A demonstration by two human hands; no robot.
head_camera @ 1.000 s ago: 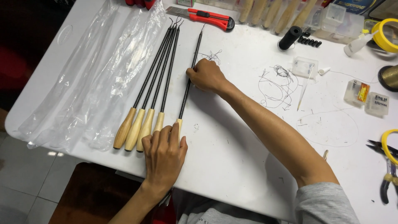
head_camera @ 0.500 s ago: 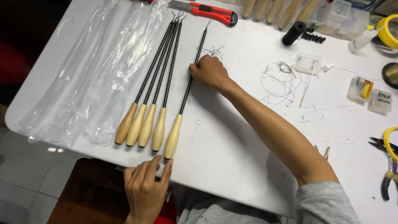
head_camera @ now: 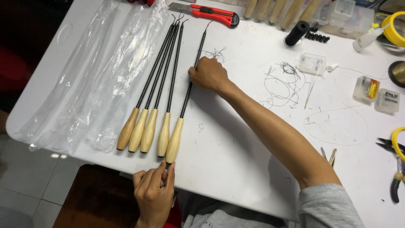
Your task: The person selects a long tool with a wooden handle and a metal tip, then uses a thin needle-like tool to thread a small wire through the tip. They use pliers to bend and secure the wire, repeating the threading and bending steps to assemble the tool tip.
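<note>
Five long tools with black shafts and pale wooden handles, laid side by side on the white counter, hooks pointing away. Right hand resting on the black shaft of the rightmost tool, fingers curled down over it, pressing it to the counter about midway along; whether clamped round it or merely pressing, impossible to tell. Left hand at the near edge of the counter, just below that tool's wooden handle, fingers together and pointing up, fingertips close to the handle's end, holding nothing. Clear plastic sleeves lying left of the tools. Red utility knife at the far edge. Loose dark wire scattered right of the forearm.
</note>
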